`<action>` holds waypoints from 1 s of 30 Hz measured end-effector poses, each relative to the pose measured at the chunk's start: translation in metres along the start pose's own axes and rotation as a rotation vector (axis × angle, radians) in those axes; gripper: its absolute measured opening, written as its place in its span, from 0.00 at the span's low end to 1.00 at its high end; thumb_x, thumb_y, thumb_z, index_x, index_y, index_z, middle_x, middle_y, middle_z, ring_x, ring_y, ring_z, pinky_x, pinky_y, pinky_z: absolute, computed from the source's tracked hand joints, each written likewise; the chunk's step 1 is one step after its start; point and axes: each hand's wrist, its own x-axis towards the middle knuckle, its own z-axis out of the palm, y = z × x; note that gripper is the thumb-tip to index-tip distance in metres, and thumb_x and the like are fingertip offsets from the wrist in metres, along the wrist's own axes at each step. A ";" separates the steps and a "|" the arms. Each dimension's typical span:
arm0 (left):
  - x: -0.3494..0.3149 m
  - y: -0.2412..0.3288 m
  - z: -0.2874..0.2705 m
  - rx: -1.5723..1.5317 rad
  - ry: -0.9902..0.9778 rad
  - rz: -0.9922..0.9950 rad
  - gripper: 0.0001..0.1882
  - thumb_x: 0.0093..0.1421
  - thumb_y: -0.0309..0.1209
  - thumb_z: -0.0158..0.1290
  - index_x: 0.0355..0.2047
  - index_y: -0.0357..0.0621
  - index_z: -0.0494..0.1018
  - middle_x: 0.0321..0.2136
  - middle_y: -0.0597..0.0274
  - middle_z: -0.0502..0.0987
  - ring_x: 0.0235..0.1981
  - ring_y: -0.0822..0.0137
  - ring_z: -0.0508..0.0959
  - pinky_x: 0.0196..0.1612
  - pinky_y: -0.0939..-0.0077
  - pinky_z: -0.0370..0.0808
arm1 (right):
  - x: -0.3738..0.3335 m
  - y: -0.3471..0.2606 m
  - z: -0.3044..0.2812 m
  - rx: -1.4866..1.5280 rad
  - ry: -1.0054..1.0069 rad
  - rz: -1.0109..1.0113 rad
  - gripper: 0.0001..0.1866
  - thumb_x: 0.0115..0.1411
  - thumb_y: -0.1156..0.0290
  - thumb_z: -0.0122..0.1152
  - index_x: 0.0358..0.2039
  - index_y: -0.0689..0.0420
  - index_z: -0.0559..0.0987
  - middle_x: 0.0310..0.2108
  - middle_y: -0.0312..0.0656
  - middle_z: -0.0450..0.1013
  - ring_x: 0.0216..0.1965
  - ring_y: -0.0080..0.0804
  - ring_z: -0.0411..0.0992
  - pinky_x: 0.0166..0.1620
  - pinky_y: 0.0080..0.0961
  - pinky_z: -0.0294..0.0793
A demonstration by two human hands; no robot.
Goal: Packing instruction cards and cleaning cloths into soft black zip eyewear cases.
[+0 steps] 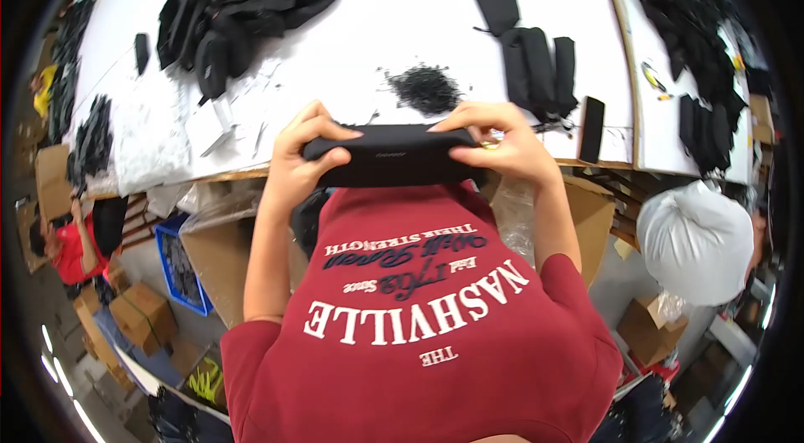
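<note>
A long black fabric pouch [389,162] is stretched sideways between my hands, just over the table's front edge. My left hand [306,146] pinches its left end between thumb and fingers. At the other end, my right hand [498,137] grips the pouch the same way. Something small and yellowish glints by the right fingers, too little of it showing to name. Beyond the pouch lies a heap of small black scraps [425,89] on the white table [368,33]. Several black pouches [529,70] lie side by side to the right of it.
A big pile of black pouches [251,3] covers the table's far left. One black case [591,129] lies at the right front edge. A clear plastic bag [151,137] sits at left. Cardboard boxes [144,316], a blue crate [180,267] and a stuffed white sack [695,242] stand below.
</note>
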 end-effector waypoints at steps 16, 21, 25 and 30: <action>-0.023 -0.206 -0.005 0.885 0.232 -0.435 0.33 0.43 0.49 0.65 0.33 0.33 0.64 0.33 0.49 0.66 0.34 0.54 0.66 0.39 0.64 0.66 | -0.116 0.170 -0.132 -1.070 1.121 0.523 0.28 0.51 0.70 0.60 0.54 0.41 0.69 0.43 0.46 0.66 0.40 0.46 0.71 0.43 0.37 0.72; -0.022 -0.208 -0.011 0.874 0.196 -0.462 0.30 0.44 0.45 0.65 0.36 0.34 0.65 0.31 0.45 0.71 0.37 0.49 0.71 0.40 0.64 0.68 | -0.104 0.153 -0.116 -1.205 1.134 0.652 0.30 0.46 0.77 0.55 0.53 0.49 0.69 0.47 0.52 0.60 0.47 0.49 0.64 0.51 0.38 0.65; -0.020 -0.198 -0.010 0.672 0.335 -0.547 0.28 0.46 0.40 0.64 0.36 0.33 0.64 0.31 0.40 0.75 0.34 0.46 0.76 0.37 0.63 0.70 | -0.043 0.115 -0.072 -0.805 1.109 0.315 0.16 0.48 0.74 0.56 0.40 0.53 0.75 0.38 0.46 0.65 0.41 0.42 0.67 0.44 0.33 0.67; -0.015 -0.192 -0.011 0.651 0.338 -0.619 0.25 0.46 0.38 0.64 0.33 0.33 0.64 0.33 0.42 0.73 0.38 0.47 0.74 0.39 0.63 0.69 | 0.040 0.131 0.023 -0.601 0.498 0.157 0.03 0.49 0.70 0.60 0.27 0.51 0.77 0.30 0.39 0.68 0.35 0.38 0.70 0.37 0.32 0.71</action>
